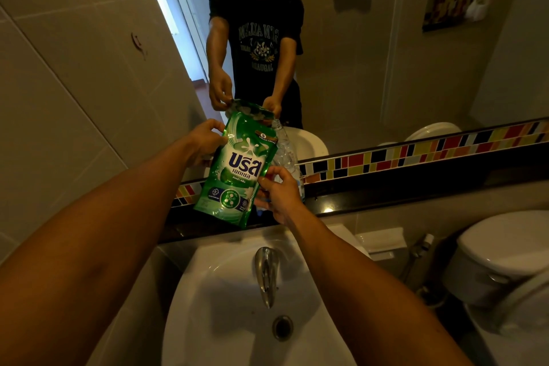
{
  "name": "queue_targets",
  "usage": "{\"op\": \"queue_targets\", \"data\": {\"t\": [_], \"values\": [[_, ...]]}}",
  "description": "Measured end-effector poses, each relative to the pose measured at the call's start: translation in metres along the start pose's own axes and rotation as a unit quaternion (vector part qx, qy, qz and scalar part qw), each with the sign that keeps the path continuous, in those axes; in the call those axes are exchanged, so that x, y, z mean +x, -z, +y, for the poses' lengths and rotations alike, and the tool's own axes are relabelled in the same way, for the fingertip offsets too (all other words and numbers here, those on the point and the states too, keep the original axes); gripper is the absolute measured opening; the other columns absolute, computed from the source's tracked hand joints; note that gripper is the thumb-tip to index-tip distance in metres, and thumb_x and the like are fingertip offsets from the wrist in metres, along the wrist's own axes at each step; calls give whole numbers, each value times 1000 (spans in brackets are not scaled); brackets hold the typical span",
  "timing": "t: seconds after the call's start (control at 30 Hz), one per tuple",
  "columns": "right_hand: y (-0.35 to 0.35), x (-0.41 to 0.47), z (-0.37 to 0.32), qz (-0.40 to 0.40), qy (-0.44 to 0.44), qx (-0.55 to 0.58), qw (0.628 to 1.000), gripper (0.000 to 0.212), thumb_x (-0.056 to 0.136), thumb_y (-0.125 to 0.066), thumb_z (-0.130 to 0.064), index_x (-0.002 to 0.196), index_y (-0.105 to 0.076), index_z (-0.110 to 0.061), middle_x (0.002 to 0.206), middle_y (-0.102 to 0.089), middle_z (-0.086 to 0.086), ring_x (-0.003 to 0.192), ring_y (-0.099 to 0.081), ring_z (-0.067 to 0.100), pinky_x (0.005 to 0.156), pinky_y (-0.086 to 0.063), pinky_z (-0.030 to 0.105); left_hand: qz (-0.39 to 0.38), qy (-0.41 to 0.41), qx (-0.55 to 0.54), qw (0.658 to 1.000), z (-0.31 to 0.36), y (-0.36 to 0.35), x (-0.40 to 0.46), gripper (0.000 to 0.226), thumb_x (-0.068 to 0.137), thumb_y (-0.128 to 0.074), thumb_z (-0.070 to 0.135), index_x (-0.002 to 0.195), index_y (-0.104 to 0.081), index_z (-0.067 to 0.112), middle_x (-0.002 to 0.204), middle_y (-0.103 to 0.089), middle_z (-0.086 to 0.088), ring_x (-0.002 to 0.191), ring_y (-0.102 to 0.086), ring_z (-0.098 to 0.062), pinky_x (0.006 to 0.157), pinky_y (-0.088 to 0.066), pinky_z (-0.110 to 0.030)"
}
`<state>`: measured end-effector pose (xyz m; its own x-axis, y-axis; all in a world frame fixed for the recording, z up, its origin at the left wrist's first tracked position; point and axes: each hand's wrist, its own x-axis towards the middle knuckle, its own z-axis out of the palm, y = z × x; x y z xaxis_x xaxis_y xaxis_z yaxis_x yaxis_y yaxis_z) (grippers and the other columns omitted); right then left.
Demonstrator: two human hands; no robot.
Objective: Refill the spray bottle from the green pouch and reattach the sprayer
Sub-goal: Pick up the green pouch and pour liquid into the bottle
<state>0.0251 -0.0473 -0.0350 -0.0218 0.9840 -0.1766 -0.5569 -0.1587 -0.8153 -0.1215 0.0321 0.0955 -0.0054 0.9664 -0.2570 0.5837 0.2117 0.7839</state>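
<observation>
Left hand grasps green pouch at its 10 o'clock edge, right hand grasps its 4 o'clock corner beside open bottle; floppy pouch may spill past narrow neck.

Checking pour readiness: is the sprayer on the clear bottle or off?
Off. The clear bottle shows a bare, open neck beside the green pouch; no sprayer head is on it.

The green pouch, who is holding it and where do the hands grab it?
The left hand grips the green pouch by its upper left edge. The right hand pinches its lower right edge, beside the clear bottle.
</observation>
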Motion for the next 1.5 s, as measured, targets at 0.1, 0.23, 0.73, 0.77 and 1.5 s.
{"op": "queue_targets", "data": {"t": [0.1, 0.23, 0.73, 0.77, 1.5], "values": [[0, 2, 2, 7, 2, -14, 1000, 18, 102, -54, -4, 118, -48, -9, 93, -70, 9, 67, -71, 20, 44, -55, 28, 3, -2, -1, 1000, 0, 0, 0, 20, 101, -50, 10, 116, -47, 23, 90, -57, -8, 75, -56, -20, 55, -43, -33], [0, 4, 3, 10, 1, -10, 1000, 17, 102, -55, -4, 116, -48, -11, 95, -71, 11, 72, -71, 25, 45, -56, 28, 5, -3, 0, 1000, 1, -1, 1, 21, 101, -49, 10, 117, -48, 23, 91, -57, -8, 76, -56, -20, 56, -43, -34], [-1, 6, 5, 3, 2, 1, 1000, 17, 103, -54, -4, 118, -49, -11, 100, -70, 12, 77, -72, 27, 44, -55, 27, 3, -3, 7, 1000, 0, 3, 5, 21, 100, -50, 11, 117, -49, 23, 96, -58, -10, 80, -57, -22, 59, -44, -34], [-1, 6, 5, 2, 3, 1, 1000, 17, 102, -54, -5, 117, -49, -11, 100, -71, 12, 78, -72, 27, 44, -55, 27, 3, -3, 8, 1000, 0, 3, 5, 20, 101, -50, 11, 117, -49, 23, 96, -58, -9, 80, -56, -22, 60, -45, -34], [-2, 7, 8, 0, 0, 14, 1000, 15, 101, -57, -5, 112, -51, -14, 96, -72, 8, 79, -73, 24, 51, -59, 28, 8, -5, 14, 1000, -2, 4, 8, 23, 100, -51, 11, 120, -49, 23, 95, -60, -11, 80, -57, -22, 63, -48, -35]]}}
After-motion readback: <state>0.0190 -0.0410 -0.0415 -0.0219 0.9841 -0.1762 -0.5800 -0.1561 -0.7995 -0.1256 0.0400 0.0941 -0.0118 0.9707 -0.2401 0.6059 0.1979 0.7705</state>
